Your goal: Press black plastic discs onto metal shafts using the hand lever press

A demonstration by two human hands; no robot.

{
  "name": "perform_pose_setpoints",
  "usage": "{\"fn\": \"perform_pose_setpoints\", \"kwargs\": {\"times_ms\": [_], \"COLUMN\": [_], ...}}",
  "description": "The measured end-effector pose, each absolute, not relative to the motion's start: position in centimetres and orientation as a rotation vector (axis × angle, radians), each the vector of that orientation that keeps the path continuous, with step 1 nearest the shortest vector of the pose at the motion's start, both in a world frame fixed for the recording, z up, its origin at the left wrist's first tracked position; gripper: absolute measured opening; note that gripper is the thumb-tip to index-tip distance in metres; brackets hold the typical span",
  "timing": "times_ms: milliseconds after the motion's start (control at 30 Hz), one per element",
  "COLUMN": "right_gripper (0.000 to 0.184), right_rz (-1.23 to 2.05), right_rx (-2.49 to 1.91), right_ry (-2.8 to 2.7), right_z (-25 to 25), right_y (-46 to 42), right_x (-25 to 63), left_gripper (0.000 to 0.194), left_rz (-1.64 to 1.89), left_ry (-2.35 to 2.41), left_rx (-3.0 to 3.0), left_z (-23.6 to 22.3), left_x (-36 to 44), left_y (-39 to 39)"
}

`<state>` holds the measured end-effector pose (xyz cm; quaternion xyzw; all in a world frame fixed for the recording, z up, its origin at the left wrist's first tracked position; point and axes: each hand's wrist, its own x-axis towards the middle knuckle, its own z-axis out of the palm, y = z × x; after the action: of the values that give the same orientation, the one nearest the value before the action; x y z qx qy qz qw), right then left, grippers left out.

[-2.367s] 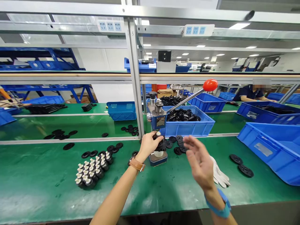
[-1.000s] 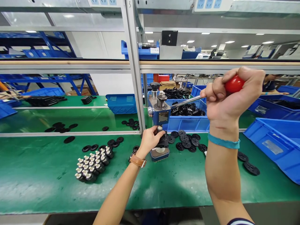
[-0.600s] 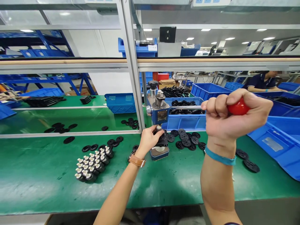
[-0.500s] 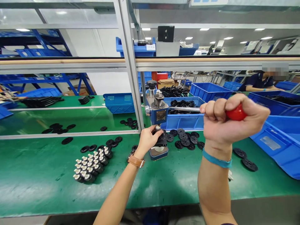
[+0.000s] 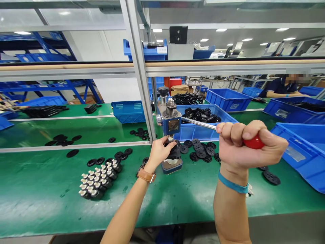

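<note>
A small blue arbor press [image 5: 172, 122] stands on the green bench in front of me. My right hand [image 5: 250, 145] is wrapped round its metal lever [image 5: 200, 124], with the red ball knob [image 5: 254, 140] showing between the fingers. The lever slopes down to the right. At the press, my left hand [image 5: 162, 150] has thumb and fingers closed round a small part with a pale top [image 5: 170, 139], directly under the ram. Black material shows below it, but the fingers hide most of the part.
Left of the press stand rows of black parts with white tops [image 5: 98, 181]. Black discs [image 5: 201, 149] lie to its right, more on the left. Behind are a blue bin of black parts [image 5: 203, 130] and a metal upright [image 5: 138, 67]. Another person sits far right.
My right hand has moved down with the red knob, and the lever has tilted from nearly level to sloping down. My left hand has stayed at the press.
</note>
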<state>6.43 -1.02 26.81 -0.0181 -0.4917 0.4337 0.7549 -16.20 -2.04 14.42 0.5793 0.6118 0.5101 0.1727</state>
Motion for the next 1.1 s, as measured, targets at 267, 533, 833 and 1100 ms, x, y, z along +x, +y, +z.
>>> {"fn": "perform_pose_setpoints", "kwargs": {"times_ms": [267, 533, 833, 1100], "right_gripper": [0.031, 0.032, 0.033, 0.038], "right_rz": [0.962, 0.978, 0.995, 1.004], "right_rx": [-0.006, 0.135, 0.149, 0.196], "right_ry": [-1.095, -1.136, -1.191, -1.204], "right_z": [26.0, 21.5, 21.4, 20.9], "right_y": [-1.1, -1.3, -1.3, -0.9], "right_x": [6.7, 7.0, 7.3, 7.4], "left_gripper": [0.022, 0.020, 0.024, 0.023], "left_rz": [1.441, 1.456, 1.493, 1.522], "left_ry": [1.734, 1.738, 1.717, 1.685], "left_rx": [1.620, 1.584, 1.522, 1.472], "left_z": [14.6, 14.1, 14.5, 14.3], "left_x": [-16.0, -15.9, -15.5, -15.4], "left_y": [-2.4, -2.4, -2.6, -2.6]}}
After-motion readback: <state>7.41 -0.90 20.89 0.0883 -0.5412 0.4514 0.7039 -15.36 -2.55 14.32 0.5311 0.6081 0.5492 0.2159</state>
